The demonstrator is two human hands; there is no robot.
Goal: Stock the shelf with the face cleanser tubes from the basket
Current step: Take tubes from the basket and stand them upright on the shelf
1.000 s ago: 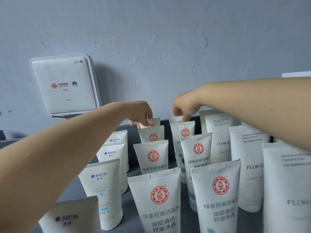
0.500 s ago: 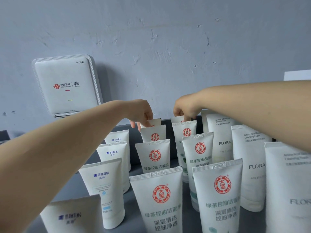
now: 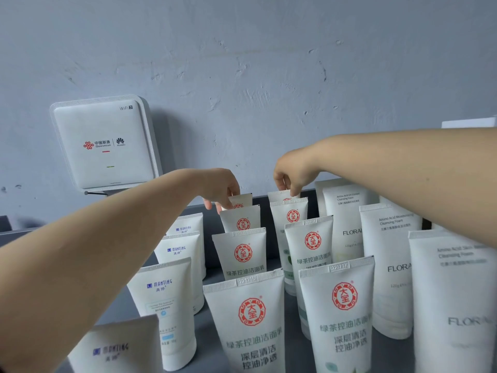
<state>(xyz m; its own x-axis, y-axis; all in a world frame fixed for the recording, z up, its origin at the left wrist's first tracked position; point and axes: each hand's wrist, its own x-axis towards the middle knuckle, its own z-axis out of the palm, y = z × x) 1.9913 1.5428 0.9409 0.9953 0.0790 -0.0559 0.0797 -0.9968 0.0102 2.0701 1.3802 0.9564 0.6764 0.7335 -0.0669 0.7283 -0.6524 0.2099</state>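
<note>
Behind everything you face a grey-blue painted wall (image 3: pixel 269 63), scuffed and chipped. Below it runs the dark grey shelf (image 3: pixel 207 275), filling the frame from nine o'clock round to three.

Against the wall at ten o'clock leans a white WiFi router (image 3: pixel 103 144) with red and black logos.

Your two bare forearms reach in, one from seven o'clock and one from three, and meet near the centre at the back of the shelf.

White face cleanser tubes stand upright on their caps in rows running front to back. At three to five o'clock is the FLORAL row (image 3: pixel 387 267), the largest tubes. In the middle, from six o'clock up to centre, two rows of red-seal tubes (image 3: pixel 338 313) stand side by side. At seven to nine o'clock is the MANTING row (image 3: pixel 164 300), with blue lettering.

Your left hand (image 3: pixel 220 189) is at the rearmost tube of the left red-seal row (image 3: pixel 242 200), fingers curled down over its crimped top edge, touching it on the side facing eleven o'clock. Whether it truly pinches the tube you cannot tell; the fingertips are partly hidden.

Your right hand (image 3: pixel 290 170) pinches the crimped top of the rearmost tube of the right red-seal row (image 3: pixel 282 195), thumb and fingers closed on it from above.
</note>
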